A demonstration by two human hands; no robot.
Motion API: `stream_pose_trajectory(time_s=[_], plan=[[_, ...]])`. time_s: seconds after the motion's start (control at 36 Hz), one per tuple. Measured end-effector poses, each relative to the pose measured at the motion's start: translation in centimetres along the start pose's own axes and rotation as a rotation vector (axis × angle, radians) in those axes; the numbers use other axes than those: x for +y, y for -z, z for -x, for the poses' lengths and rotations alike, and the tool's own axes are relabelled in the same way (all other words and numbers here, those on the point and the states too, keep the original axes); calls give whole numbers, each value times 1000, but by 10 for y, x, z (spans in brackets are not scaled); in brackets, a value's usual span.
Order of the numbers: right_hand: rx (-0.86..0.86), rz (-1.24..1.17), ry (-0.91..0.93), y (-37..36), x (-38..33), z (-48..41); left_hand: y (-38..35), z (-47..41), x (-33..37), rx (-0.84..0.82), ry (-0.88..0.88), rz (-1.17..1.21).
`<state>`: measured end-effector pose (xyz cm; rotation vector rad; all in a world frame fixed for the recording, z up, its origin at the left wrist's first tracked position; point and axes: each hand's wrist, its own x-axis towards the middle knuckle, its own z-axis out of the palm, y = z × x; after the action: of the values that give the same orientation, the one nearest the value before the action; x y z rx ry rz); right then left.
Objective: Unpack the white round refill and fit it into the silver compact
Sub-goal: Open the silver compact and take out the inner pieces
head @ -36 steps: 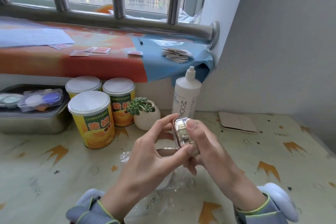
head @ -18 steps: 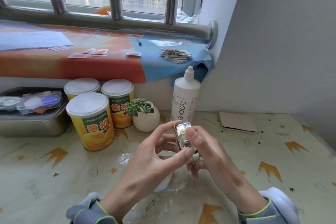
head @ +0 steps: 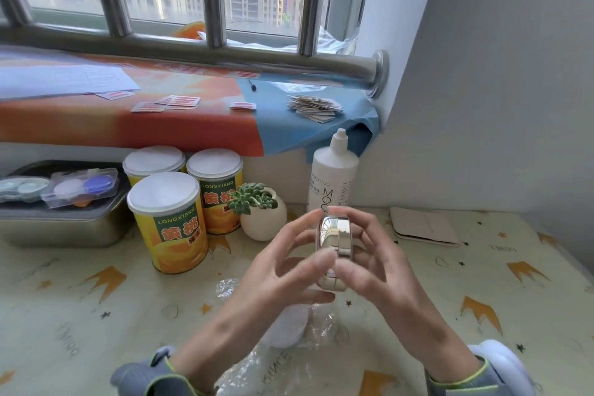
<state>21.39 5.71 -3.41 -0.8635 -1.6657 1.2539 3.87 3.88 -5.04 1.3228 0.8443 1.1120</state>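
The silver compact (head: pixel 334 235) is held on edge above the table, closed, its shiny rim facing me. My left hand (head: pixel 283 270) grips it from the left with fingertip on top and thumb near its lower edge. My right hand (head: pixel 376 260) holds it from the right, fingers wrapped behind it. Below my hands, the white round refill (head: pixel 286 326) lies on the table, partly hidden by my left wrist, next to crumpled clear plastic wrap (head: pixel 324 331).
Three yellow cans (head: pixel 170 225) stand at the left, with a small potted succulent (head: pixel 260 212) and a white bottle (head: pixel 332 177) behind my hands. A steel tray (head: pixel 61 222) holds lens cases at far left. A beige card holder (head: pixel 421 227) lies at right.
The compact has been turned in my hands so its wider silver rim shows. Both hands have lifted slightly and the fingers have spread.
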Motion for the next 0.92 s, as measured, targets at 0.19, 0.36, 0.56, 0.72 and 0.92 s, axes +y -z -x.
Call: stream_pose_trajectory(time_s=[0.19, 0.36, 0.56, 0.72, 0.92], plan=[[-19, 144, 125, -3, 9, 2, 5, 0, 4, 88, -4, 64], [-89, -195, 30, 2, 6, -2, -2, 1, 5, 163, -176, -17], [-92, -310, -160, 1, 5, -2, -11, 4, 0, 128, -299, -267], [-42, -305, -113, 3, 3, 0, -7, 6, 6, 90, -275, -358], [16, -255, -73, -2, 0, 2, -2, 6, 10, 84, -189, -285]])
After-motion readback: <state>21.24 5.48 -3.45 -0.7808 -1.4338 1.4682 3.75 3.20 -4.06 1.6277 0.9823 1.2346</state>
